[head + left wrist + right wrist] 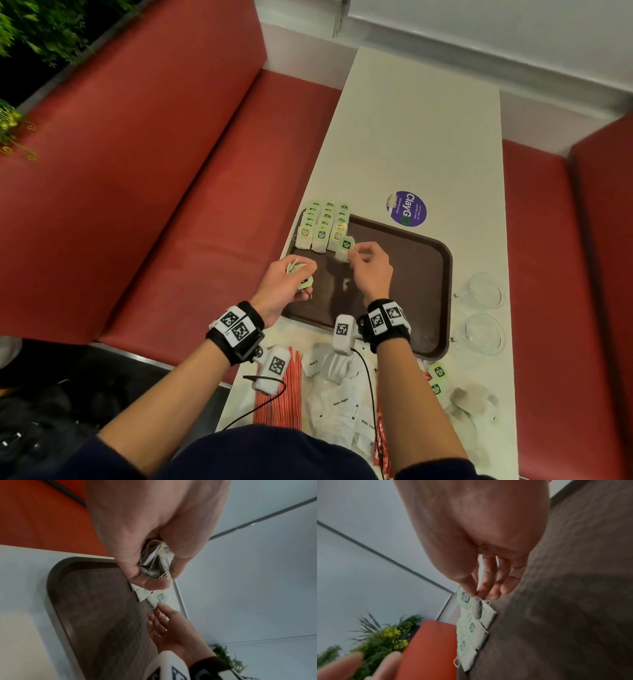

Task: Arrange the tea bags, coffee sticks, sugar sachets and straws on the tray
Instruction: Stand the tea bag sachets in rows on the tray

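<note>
Tea bag point(345, 249) between right fingertips point(352, 253)

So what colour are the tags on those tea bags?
Light green with a dark label, on the tea bags; clearest in the head view.

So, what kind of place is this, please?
Probably a fast-food restaurant or café booth: red padded bench seats flank a narrow white table, a brown plastic serving tray lies on it, and a round purple "ClayGo" sticker about cleaning up sits beside the tray.
</note>
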Motion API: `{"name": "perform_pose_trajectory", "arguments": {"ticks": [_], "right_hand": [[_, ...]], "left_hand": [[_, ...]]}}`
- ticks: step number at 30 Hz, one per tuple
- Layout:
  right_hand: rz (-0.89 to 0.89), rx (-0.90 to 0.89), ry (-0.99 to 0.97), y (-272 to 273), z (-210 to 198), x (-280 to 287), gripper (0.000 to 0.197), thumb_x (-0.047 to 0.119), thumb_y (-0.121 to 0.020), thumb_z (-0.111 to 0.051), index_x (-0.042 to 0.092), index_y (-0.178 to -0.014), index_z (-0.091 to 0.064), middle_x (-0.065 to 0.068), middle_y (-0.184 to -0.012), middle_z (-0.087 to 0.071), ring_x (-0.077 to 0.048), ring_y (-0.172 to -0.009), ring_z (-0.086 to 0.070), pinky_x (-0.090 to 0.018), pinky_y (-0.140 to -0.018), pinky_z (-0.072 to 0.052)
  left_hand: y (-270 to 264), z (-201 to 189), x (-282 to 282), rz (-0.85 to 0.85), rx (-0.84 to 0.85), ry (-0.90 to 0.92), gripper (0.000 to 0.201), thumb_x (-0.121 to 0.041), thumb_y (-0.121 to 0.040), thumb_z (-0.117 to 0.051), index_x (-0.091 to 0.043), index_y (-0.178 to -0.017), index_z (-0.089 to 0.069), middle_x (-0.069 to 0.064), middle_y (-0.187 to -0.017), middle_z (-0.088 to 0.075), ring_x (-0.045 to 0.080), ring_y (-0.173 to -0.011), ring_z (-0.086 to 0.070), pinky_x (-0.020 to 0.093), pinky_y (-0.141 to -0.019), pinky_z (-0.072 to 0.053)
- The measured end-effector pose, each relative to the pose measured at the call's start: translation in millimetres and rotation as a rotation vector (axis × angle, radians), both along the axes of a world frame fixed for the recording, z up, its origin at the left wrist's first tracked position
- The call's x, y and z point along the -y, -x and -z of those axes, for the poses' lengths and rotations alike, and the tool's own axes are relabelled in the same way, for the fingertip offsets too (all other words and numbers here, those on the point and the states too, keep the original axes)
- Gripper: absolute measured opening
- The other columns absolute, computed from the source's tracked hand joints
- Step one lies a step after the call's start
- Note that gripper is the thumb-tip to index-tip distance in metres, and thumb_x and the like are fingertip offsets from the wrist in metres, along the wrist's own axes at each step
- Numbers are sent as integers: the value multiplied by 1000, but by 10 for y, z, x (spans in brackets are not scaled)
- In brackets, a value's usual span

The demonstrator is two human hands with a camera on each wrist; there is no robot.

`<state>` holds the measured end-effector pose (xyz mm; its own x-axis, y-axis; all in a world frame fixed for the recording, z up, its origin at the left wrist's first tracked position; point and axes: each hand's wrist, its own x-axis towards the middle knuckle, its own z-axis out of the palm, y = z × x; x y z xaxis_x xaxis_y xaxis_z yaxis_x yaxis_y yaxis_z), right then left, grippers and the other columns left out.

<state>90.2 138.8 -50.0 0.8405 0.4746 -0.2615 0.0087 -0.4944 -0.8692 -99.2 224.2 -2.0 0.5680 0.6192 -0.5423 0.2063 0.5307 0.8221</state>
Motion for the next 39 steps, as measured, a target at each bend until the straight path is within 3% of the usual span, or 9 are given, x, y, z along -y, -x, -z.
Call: {"name": "perform_pose_trajectory", "arguments": {"ticks": [2, 6, 13, 17, 21, 24, 28, 33, 39], "right_hand": [[-30, 3, 49, -18, 103, -106, 4, 25, -98, -76, 25, -100, -72, 1, -90, -77, -21, -91, -75, -36, -85, -61], [-69, 5, 116, -38, 282, -288, 6, 25, -97, -77, 27, -96, -71, 3, -90, -75, -23, -100, -72, -42, -96, -58], [-56, 57, 187, -58, 344, -342, 9, 22, -104, -66, 17, -110, -70, 0, -99, -71, -20, -107, -54, -27, -84, -33], [-42, 128, 166, -28, 353, -347, 8, 17, -101, -68, 15, -108, -65, -1, -101, -71, -21, -100, -63, -31, -88, -45], [-84, 202, 170, 53, 371, -337, 20, 12, -95, -71, 17, -103, -54, -6, -106, -62, -24, -94, -59, -29, -79, -36], [-178, 235, 215, 115, 374, -350, 26, 13, -93, -75, 18, -109, -56, -5, -115, -54, -22, -88, -58, -28, -83, -40], [-216, 298, 232, 116, 392, -380, 25, 11, -94, -77, 17, -113, -61, -8, -122, -58, -25, -97, -62, -32, -86, -46], [-173, 308, 241, 115, 441, -422, 22, 14, -96, -78, 16, -115, -68, -8, -127, -61, -29, -103, -67, -45, -95, -57], [-133, 307, 189, 109, 346, -395, 24, 22, -98, -76, 17, -120, -71, -8, -130, -62, -28, -106, -68, -43, -97, -56]], "left_hand": [[25, 0, -23, -21, -6, 10, 18, -23, -104, -72, -10, -117, -73, 10, -90, -64, 18, -69, -64, 32, -68, -58], [81, -9, -76, -48, -3, 30, 19, -23, -103, -73, -9, -116, -72, 9, -88, -64, 18, -69, -64, 33, -69, -58], [124, -55, -179, -100, 23, 60, 23, -22, -103, -74, -7, -119, -70, 8, -88, -63, 19, -71, -64, 30, -68, -57], [121, -103, -196, -108, 40, 79, 24, -21, -103, -73, -5, -121, -69, 10, -89, -61, 20, -71, -64, 29, -67, -57], [99, -131, -185, -105, 41, 88, 26, -21, -103, -73, -4, -123, -68, 10, -88, -61, 20, -70, -65, 28, -65, -57], [78, -165, -187, -100, 39, 81, 25, -21, -103, -74, -5, -122, -68, 9, -87, -62, 20, -70, -65, 29, -65, -57], [68, -218, -210, -105, 32, 77, 26, -21, -102, -74, -5, -122, -68, 10, -90, -63, 20, -72, -65, 30, -67, -57], [66, -248, -227, -112, 42, 80, 26, -20, -102, -74, -5, -123, -68, 10, -90, -64, 21, -74, -66, 30, -67, -57], [61, -302, -211, -156, 150, 193, 26, -15, -104, -69, -2, -126, -64, 10, -93, -65, 24, -80, -68, 31, -70, -60]]}}
